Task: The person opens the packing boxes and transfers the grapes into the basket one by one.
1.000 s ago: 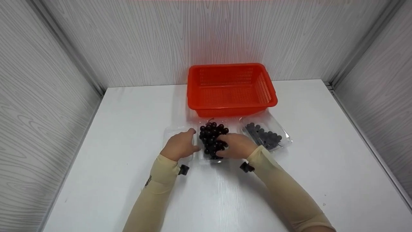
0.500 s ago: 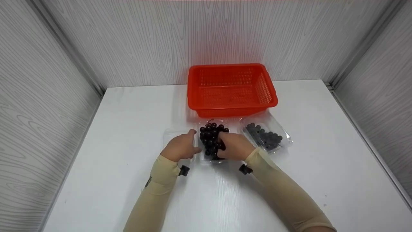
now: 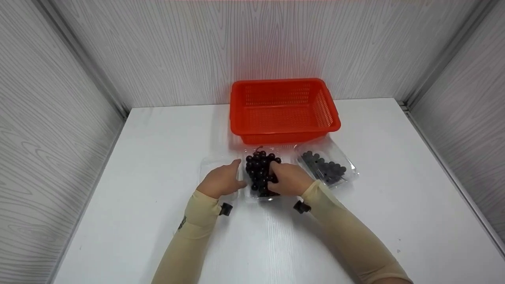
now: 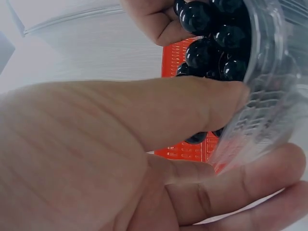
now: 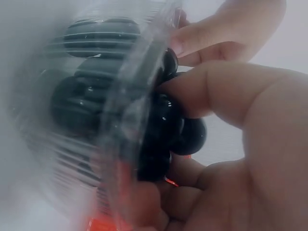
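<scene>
A pale wall (image 3: 59, 118) rises to the left of both hands, and a white table (image 3: 118, 205) spreads beneath them. A tan sleeve (image 3: 197, 232) runs up to the left hand (image 3: 222, 179), with a small black device (image 3: 226, 209) on the inner side of the wrist. Under that hand lies a thin, see-through piece of plastic (image 3: 208, 165), too faint to make out well, though it may be a lid. The left hand has its thumb and fingers spread, the thumb tip touching the rim of a clear box (image 3: 253, 198) and the fingers along the outside of its wall.

The box stands between the two hands, and the dark grapes (image 3: 257, 167) sit in it, their stem pointing away from the person. Ahead of the hands, just past the box, stands a red basket (image 3: 284, 137) with slotted sides. The right hand (image 3: 291, 180) grips the right side of the bunch, thumb and fingers curled around the fruit. A matching tan sleeve (image 3: 351, 228) covers that arm. Just beyond the right hand, to its right, a second clear box (image 3: 334, 149) lies at a slant, greyish grapes (image 3: 331, 169) showing through its plastic.
</scene>
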Demonstrator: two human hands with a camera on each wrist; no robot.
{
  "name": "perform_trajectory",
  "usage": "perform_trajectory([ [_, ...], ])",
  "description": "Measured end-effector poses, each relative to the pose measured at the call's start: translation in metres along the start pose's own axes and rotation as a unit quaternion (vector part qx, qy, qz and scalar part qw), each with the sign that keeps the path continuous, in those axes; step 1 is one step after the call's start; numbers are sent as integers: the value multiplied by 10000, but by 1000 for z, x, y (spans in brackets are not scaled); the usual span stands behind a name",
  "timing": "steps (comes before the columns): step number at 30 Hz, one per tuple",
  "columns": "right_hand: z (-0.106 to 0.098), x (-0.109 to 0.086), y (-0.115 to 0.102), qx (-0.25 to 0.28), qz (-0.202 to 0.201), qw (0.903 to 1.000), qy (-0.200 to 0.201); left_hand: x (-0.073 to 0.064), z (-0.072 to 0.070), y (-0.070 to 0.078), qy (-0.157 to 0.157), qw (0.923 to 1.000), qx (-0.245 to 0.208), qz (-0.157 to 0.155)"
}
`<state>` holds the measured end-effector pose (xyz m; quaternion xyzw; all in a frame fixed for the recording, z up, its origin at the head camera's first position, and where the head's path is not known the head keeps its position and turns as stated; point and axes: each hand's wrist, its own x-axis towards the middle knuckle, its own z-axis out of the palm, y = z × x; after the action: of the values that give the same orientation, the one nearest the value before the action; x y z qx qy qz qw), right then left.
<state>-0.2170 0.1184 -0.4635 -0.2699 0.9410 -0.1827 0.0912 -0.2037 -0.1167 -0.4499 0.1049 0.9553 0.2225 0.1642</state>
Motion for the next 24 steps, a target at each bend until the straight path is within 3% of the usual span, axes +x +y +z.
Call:
perform_trajectory([
  [15,0,2,2,-107,-308,9991,285,-2,1,-1,-28,9999,89,90],
  [24,-2,1,1,-160,-357,9989,239,-4,-3,-4,-208,9997,-5,-155],
])
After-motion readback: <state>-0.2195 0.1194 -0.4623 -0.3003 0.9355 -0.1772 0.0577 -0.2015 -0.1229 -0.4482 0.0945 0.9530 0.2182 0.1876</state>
